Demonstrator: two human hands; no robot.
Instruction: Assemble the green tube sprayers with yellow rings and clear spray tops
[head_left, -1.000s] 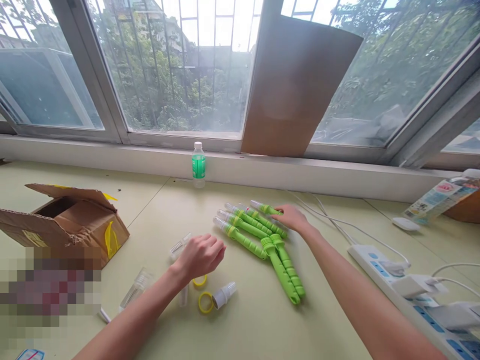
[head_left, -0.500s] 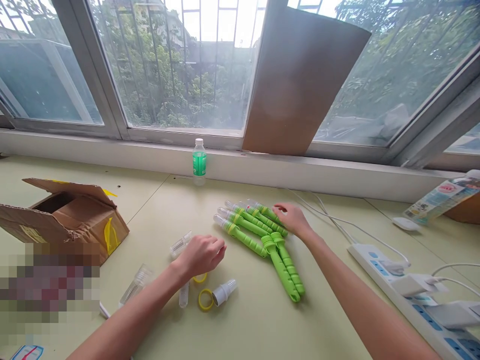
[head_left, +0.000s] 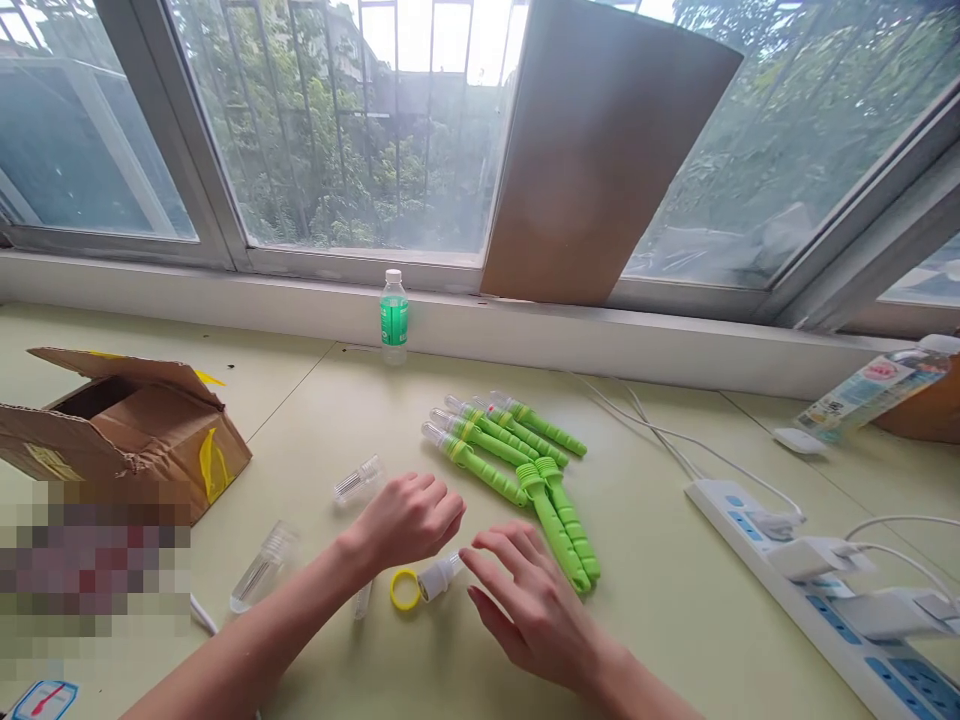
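Several green ribbed plastic handles with clear tips [head_left: 517, 460] lie in a bunch on the pale green table [head_left: 675, 600]. My left hand [head_left: 409, 520] hovers with curled fingers over small parts just left of them; what it holds, if anything, is hidden. A yellow ring [head_left: 403, 589] and a white cap piece [head_left: 439, 578] lie below that hand. My right hand [head_left: 529, 600] is open, fingers spread, its fingertips close to the white cap piece and beside the lower ends of the green handles.
Clear plastic caps [head_left: 358, 479] [head_left: 262, 567] lie to the left. An open cardboard box [head_left: 124, 430] stands at the far left. A water bottle [head_left: 394, 318] stands by the windowsill. A white power strip [head_left: 817, 575] with cables lies at the right.
My right hand has left the far ends of the green handles and come back toward me, down to the white cap piece. My left hand has barely moved.
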